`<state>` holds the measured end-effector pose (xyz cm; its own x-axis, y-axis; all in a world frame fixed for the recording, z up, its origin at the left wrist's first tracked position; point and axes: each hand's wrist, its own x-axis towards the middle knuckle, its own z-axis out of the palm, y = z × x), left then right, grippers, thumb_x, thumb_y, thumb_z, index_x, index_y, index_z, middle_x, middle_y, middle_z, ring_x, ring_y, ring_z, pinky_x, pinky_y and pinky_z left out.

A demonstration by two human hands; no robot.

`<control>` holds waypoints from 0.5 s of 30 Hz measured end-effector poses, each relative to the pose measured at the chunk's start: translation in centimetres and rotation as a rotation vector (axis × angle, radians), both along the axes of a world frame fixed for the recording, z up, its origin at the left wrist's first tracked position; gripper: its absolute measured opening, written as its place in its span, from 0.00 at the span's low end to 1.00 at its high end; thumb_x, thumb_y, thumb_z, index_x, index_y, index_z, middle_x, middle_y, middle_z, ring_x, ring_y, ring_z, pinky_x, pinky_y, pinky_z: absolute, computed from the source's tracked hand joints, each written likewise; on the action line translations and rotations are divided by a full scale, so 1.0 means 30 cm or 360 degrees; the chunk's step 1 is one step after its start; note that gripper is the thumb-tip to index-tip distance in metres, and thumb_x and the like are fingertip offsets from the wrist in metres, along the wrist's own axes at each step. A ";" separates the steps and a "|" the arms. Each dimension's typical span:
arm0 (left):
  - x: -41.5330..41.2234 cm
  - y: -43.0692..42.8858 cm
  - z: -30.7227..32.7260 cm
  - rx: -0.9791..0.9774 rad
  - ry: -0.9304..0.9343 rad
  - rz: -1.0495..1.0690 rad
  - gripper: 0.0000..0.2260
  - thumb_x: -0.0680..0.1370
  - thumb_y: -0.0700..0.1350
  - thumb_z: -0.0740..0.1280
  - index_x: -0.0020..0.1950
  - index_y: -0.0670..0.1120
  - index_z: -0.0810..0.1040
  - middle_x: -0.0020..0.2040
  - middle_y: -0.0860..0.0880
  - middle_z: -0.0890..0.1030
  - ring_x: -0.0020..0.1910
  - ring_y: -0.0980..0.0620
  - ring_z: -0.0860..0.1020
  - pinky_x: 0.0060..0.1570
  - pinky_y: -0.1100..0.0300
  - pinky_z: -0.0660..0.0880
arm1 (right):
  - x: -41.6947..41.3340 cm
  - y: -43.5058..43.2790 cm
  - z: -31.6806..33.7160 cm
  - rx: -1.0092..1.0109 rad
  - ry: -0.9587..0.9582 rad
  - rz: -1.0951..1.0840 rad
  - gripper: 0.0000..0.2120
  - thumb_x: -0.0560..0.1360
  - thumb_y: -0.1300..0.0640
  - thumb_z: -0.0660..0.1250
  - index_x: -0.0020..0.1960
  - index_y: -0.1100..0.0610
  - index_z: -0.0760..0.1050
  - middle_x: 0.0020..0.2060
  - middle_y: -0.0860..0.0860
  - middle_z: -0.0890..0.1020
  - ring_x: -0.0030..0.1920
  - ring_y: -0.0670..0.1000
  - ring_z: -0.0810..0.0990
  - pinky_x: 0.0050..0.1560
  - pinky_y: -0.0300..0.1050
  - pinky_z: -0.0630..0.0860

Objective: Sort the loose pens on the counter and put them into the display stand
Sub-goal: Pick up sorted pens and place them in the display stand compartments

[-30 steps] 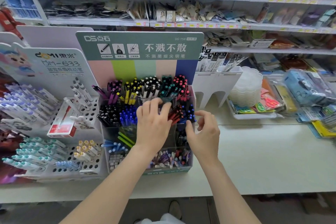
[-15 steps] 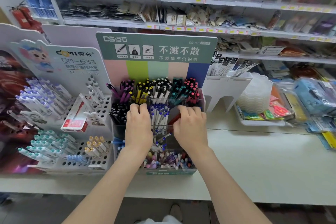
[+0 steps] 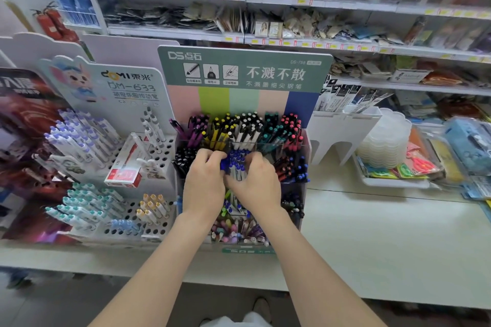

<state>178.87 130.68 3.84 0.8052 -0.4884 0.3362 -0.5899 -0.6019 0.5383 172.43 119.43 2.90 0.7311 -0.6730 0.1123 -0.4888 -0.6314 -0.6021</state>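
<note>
A clear tiered pen display stand (image 3: pixel 305 151) with a green header card sits on the white counter (image 3: pixel 385 241). Its rows hold purple, yellow, white, teal and red pens at the back, black, blue and red pens in the middle. My left hand (image 3: pixel 204 180) and my right hand (image 3: pixel 259 180) are side by side over the middle row, fingers curled round a bunch of blue-capped pens (image 3: pixel 235 163). The hands hide the compartments below them. Pastel pens (image 3: pixel 233 231) fill the front row.
A white peg-hole pen stand (image 3: pixel 156 156) with purple, teal and yellow pens stands at the left, a red box (image 3: pixel 123 174) on it. A white tray (image 3: pixel 393 182) of stacked plastic cases lies at the right. Shelves of goods rise behind.
Both hands have come together on the blue pens in the middle row. A second ago the left lay flat on the stand and the right hovered apart.
</note>
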 end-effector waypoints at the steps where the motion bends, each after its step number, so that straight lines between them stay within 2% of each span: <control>1: -0.005 0.009 -0.004 -0.0034 -0.0014 0.0008 0.16 0.79 0.33 0.73 0.66 0.41 0.81 0.59 0.45 0.77 0.49 0.44 0.81 0.48 0.50 0.80 | 0.003 0.006 0.001 -0.0026 -0.0017 -0.0019 0.27 0.72 0.35 0.73 0.60 0.53 0.74 0.51 0.50 0.80 0.50 0.55 0.82 0.43 0.50 0.79; 3: -0.006 0.026 -0.004 -0.0071 -0.0012 0.0032 0.15 0.79 0.34 0.74 0.64 0.42 0.80 0.59 0.45 0.76 0.45 0.44 0.81 0.45 0.49 0.80 | 0.005 0.008 0.010 -0.0042 -0.0049 -0.0050 0.25 0.74 0.36 0.71 0.62 0.54 0.78 0.52 0.52 0.81 0.50 0.55 0.81 0.43 0.48 0.76; 5: -0.006 0.048 0.001 -0.0076 -0.0031 0.0021 0.13 0.79 0.35 0.74 0.61 0.44 0.78 0.56 0.48 0.75 0.41 0.47 0.79 0.40 0.49 0.80 | 0.003 -0.011 0.006 0.0023 -0.0142 -0.0126 0.22 0.75 0.41 0.70 0.62 0.53 0.82 0.51 0.52 0.82 0.49 0.54 0.82 0.45 0.47 0.77; 7: -0.009 0.071 0.007 -0.0064 -0.0072 -0.0011 0.10 0.79 0.38 0.74 0.55 0.47 0.77 0.49 0.52 0.76 0.37 0.51 0.77 0.36 0.51 0.78 | -0.005 -0.030 -0.004 0.0094 -0.0259 -0.0200 0.19 0.74 0.43 0.70 0.59 0.54 0.83 0.47 0.50 0.84 0.47 0.52 0.83 0.48 0.49 0.82; 10: -0.014 0.100 0.008 0.0103 -0.0015 -0.0075 0.08 0.80 0.50 0.75 0.47 0.51 0.77 0.35 0.57 0.76 0.34 0.57 0.77 0.34 0.53 0.79 | -0.019 -0.025 -0.014 0.0117 -0.0300 -0.0165 0.18 0.77 0.45 0.73 0.61 0.56 0.83 0.46 0.50 0.84 0.48 0.51 0.83 0.53 0.53 0.82; 12: -0.021 0.112 -0.001 0.0356 0.0153 -0.0172 0.14 0.77 0.62 0.75 0.48 0.53 0.81 0.38 0.58 0.79 0.38 0.58 0.79 0.39 0.55 0.81 | -0.058 -0.009 -0.001 0.0208 -0.0406 -0.0154 0.20 0.77 0.45 0.75 0.64 0.54 0.81 0.44 0.46 0.83 0.45 0.48 0.82 0.52 0.49 0.82; 13: -0.023 0.116 -0.006 0.0502 0.0244 -0.0227 0.19 0.74 0.67 0.76 0.52 0.53 0.82 0.43 0.58 0.81 0.42 0.57 0.80 0.43 0.55 0.81 | -0.086 -0.001 0.004 0.0263 -0.0513 -0.0158 0.18 0.76 0.47 0.76 0.62 0.52 0.81 0.42 0.44 0.83 0.43 0.45 0.82 0.50 0.46 0.81; 15: -0.028 0.115 -0.025 0.0778 0.0366 -0.0305 0.30 0.69 0.69 0.78 0.62 0.52 0.80 0.54 0.55 0.82 0.52 0.52 0.82 0.50 0.53 0.81 | -0.157 0.016 -0.002 0.0271 -0.0656 -0.0197 0.07 0.77 0.55 0.75 0.54 0.49 0.81 0.39 0.43 0.82 0.38 0.45 0.81 0.43 0.46 0.81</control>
<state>178.04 134.13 3.09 0.7127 -0.6876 -0.1388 -0.6137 -0.7071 0.3512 167.71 119.92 2.85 0.5617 -0.7865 0.2569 -0.2526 -0.4587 -0.8520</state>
